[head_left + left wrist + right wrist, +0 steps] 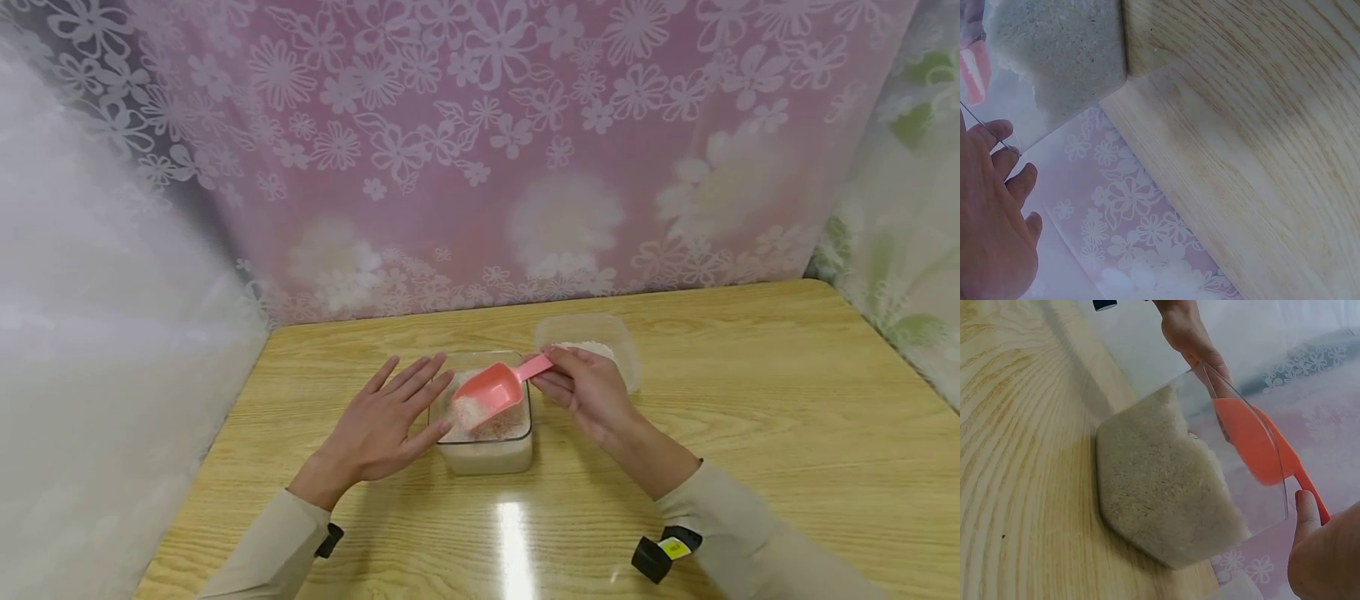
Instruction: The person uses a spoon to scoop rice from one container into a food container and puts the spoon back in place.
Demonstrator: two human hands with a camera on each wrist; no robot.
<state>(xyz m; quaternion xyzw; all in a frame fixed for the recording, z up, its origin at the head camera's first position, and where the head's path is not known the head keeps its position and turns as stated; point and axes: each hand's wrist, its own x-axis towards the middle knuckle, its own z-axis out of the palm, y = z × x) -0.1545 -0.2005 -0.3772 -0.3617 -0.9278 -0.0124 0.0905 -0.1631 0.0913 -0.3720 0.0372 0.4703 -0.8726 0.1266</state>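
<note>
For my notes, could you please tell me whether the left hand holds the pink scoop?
No, the pink scoop is gripped by the right hand instead.

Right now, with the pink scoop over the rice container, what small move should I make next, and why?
I'd probably tip the pink scoop forward a little. The loose rice in it lies at the end away from the handle, above the open clear container, and your right hand holds that handle, so the grains would likely land inside.
</note>
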